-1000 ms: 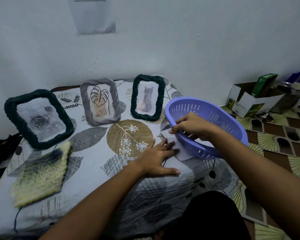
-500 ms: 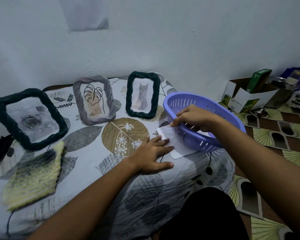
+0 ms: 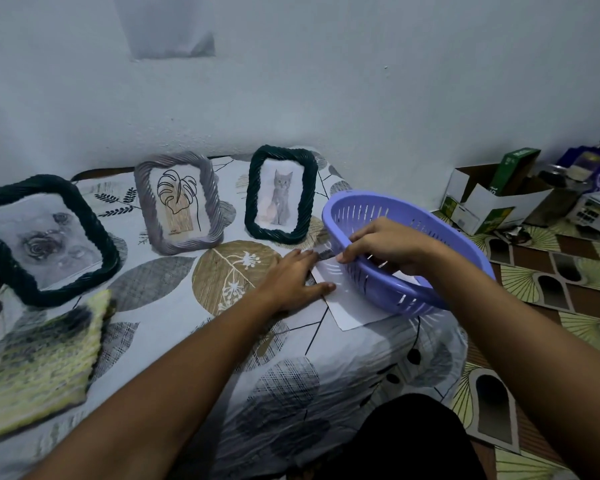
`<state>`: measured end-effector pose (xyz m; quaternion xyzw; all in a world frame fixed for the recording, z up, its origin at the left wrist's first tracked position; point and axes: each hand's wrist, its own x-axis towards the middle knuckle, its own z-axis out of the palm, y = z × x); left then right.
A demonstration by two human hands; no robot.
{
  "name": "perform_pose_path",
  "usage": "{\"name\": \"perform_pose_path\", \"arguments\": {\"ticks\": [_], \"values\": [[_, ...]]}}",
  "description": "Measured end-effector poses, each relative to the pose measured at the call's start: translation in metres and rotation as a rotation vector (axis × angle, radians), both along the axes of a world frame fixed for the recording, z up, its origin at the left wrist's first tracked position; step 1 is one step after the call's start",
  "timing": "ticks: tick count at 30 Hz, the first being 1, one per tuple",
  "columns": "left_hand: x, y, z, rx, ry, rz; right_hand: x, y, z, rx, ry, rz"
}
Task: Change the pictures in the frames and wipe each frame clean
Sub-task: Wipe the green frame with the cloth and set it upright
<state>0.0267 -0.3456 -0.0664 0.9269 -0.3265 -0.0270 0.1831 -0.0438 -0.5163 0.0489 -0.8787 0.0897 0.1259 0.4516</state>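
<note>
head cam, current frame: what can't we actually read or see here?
- White paper: head view; the purple basket and left hand cover much of it, so its print is hidden.
- Right hand: fingertips curl over the basket rim, contact underneath unseen.
- Leftmost dark frame: cut by the left edge; picture blurred.
- Wall sheet: top cut off, text unreadable.
- Box clutter far right: too small to identify.

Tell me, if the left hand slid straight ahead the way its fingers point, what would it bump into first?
Most likely the purple basket. The left hand lies flat with its fingers on the white paper, pointing right and a little away, where the basket's near wall is tilted up. Depth is hard to judge.
</note>
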Motion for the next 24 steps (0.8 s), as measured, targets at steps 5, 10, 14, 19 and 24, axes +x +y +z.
{"name": "perform_pose_path", "arguments": {"ticks": [5, 10, 14, 19, 24], "values": [[0.005, -0.002, -0.003, 0.047, -0.084, -0.017, 0.000, 0.000, 0.000, -0.001, -0.013, 0.003], [0.003, -0.003, -0.002, 0.023, -0.150, -0.012, 0.000, 0.001, -0.002, -0.003, -0.017, 0.016], [0.005, -0.006, 0.000, -0.010, -0.146, -0.036, 0.001, 0.000, -0.004, 0.005, -0.010, 0.017], [0.008, -0.007, -0.005, -0.107, -0.068, 0.002, 0.000, 0.001, -0.004, 0.004, -0.017, 0.021], [0.001, -0.013, 0.000, -0.317, 0.135, 0.130, -0.001, 0.003, -0.005, 0.001, -0.021, 0.027]]}}
